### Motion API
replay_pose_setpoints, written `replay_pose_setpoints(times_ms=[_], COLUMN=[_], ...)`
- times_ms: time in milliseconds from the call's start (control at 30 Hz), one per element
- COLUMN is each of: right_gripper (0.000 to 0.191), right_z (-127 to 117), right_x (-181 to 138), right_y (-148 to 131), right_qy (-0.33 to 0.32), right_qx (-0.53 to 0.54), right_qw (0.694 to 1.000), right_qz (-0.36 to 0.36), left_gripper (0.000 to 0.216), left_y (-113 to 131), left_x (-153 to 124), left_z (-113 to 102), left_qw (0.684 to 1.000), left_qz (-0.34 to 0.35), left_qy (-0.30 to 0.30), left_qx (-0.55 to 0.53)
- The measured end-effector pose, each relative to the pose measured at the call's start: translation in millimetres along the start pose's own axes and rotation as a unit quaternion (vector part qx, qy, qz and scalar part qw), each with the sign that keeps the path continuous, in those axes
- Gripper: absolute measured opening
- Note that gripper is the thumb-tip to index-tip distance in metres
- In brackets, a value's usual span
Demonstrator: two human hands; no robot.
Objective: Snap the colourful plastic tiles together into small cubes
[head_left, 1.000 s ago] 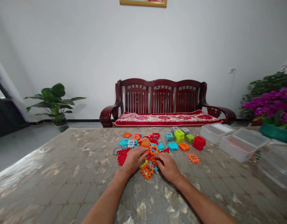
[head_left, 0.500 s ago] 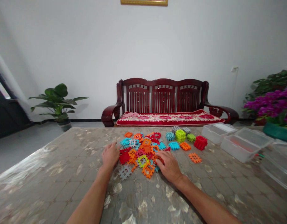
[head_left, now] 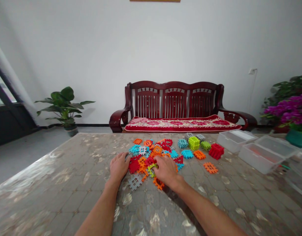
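My left hand (head_left: 119, 166) rests flat on the table at the near left edge of a mixed pile of toothed plastic building tiles, fingers loosely spread, close to a red tile (head_left: 134, 164). Over the middle of the pile reaches my right hand (head_left: 167, 167), thumb and forefinger apart, their tips beside a lime green window tile (head_left: 152, 169) and a pink tile (head_left: 149, 161). Its other fingers are partly hidden behind the hand. A grey window tile (head_left: 135, 182) and an orange tile (head_left: 158, 183) lie at the pile's near side.
Right of the pile stand sorted tile stacks: lime green (head_left: 194, 143), red (head_left: 216, 151) and blue (head_left: 187, 154). A single orange tile (head_left: 210, 167) lies nearer. Clear plastic boxes (head_left: 260, 159) are at the table's right. Behind the table is a wooden bench (head_left: 172, 95).
My right hand has moved left from the pile's right side to over its middle. My left hand stays beside the pile. The view has shifted slightly.
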State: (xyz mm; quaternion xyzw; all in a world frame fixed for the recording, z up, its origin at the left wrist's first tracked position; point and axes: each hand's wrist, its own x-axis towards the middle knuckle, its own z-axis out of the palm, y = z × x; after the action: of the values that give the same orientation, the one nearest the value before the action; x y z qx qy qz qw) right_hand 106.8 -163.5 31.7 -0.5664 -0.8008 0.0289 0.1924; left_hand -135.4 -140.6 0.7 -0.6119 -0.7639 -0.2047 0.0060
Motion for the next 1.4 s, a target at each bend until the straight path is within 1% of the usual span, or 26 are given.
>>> replay_pose_setpoints(times_ms=[67,133,200,267,367,467,567,667,800,900,967,1133,1400], right_gripper=[0.034,0.04,0.042,0.04,0.032,0.029,0.035,0.042,0.048,0.053,0.053,0.044,0.052], right_z=[3,5,4,-1,-9,-10,-3,7,15,15,13,7,-2], right_x=[1,1,3,5,8,8,3,-3,-8,-10,-11,-12,-15], right_y=[1,5,10,18,39,65,89,103,106,103,101,99,93], right_qy=[0.01,0.019,0.035,0.06,0.11,0.145,0.144,0.141,0.131,0.104,0.085,0.053,0.047], right_qx=[0.018,0.059,0.111,0.157,0.203,0.227,0.238,0.261,0.292,0.313,0.313,0.263,0.2], right_qw=[1.0,0.998,0.993,0.986,0.973,0.963,0.96,0.954,0.946,0.943,0.945,0.963,0.979], right_qz=[0.0,-0.002,-0.007,-0.015,-0.017,0.005,0.029,0.049,0.05,0.039,0.037,0.028,0.012], left_gripper=[0.042,0.041,0.041,0.042,0.043,0.045,0.045,0.044,0.044,0.043,0.043,0.045,0.043], left_y=[1,2,2,2,2,3,4,5,5,4,4,3,0], left_x=[0,-1,-1,0,0,0,1,1,0,1,1,3,5], left_z=[-1,-2,-1,-1,-2,-3,-4,-4,-4,-2,-1,0,5], left_qw=[1.0,1.0,1.0,1.0,1.0,1.0,1.0,1.0,1.0,1.0,1.0,1.0,1.0], left_qz=[0.002,-0.001,-0.005,-0.005,-0.006,-0.01,-0.015,-0.019,-0.016,-0.015,-0.017,-0.013,-0.008], left_qy=[0.0,0.003,0.006,0.006,-0.002,-0.009,-0.012,-0.014,-0.008,-0.002,-0.001,-0.009,0.008], left_qx=[-0.005,-0.005,-0.001,0.001,0.003,0.004,0.002,0.003,0.0,-0.004,-0.004,-0.001,-0.001])
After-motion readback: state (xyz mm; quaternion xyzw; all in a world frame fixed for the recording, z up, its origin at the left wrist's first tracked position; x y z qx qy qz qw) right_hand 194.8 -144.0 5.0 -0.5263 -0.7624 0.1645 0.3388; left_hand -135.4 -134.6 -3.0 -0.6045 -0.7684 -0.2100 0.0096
